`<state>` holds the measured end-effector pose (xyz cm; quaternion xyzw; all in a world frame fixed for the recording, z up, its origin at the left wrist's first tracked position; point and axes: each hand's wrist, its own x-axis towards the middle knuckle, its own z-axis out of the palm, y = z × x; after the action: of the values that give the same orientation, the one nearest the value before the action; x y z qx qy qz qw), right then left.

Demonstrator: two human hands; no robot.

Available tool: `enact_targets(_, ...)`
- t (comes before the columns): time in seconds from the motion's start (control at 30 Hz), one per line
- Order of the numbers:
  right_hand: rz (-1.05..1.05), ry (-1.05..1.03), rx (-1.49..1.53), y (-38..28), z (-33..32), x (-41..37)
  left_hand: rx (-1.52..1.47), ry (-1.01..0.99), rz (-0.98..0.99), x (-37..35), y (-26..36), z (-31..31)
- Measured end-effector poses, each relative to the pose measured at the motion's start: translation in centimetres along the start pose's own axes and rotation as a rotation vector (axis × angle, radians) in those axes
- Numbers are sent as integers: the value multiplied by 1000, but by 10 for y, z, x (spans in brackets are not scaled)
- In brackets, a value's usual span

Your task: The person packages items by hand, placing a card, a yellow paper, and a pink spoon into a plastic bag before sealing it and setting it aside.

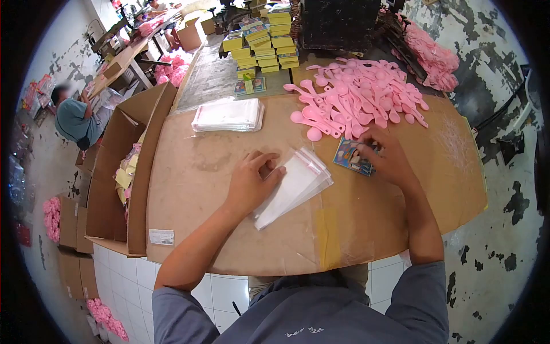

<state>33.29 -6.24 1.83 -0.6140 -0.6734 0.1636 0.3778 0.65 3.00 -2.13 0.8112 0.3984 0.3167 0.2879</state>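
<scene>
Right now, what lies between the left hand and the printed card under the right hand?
In the head view, fanned clear sleeves lie between the left hand and the printed card, then bare cardboard.

Between the stacked clear sleeves and the fanned ones, a strip of bare cardboard could be crossed; farther right, passage forward was blocked by heaped pink spoons, leftward by a box wall.
</scene>
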Motion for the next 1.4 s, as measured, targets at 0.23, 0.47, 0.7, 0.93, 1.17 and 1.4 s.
enact_targets(0.23, -382, -278, 126, -36, 62, -11, 67, -3, 40, 1, -6, 4)
enact_targets(0.47, -444, -319, 15, -43, 69, -15, -252, -54, -84, -1, -4, 5)
enact_targets(0.7, -474, -302, -13, -39, 72, -17, -179, -77, -50, -3, 1, 2)
enact_targets(0.93, -533, -278, -38, -31, 74, -17, -287, -107, -160, -4, -2, 0)
enact_targets(1.17, -447, -323, -32, -29, 72, -18, -531, 13, -141, -4, -3, -9)
enact_targets(1.4, -270, -259, 109, -38, 64, -16, -863, -40, -176, -7, 14, -33)
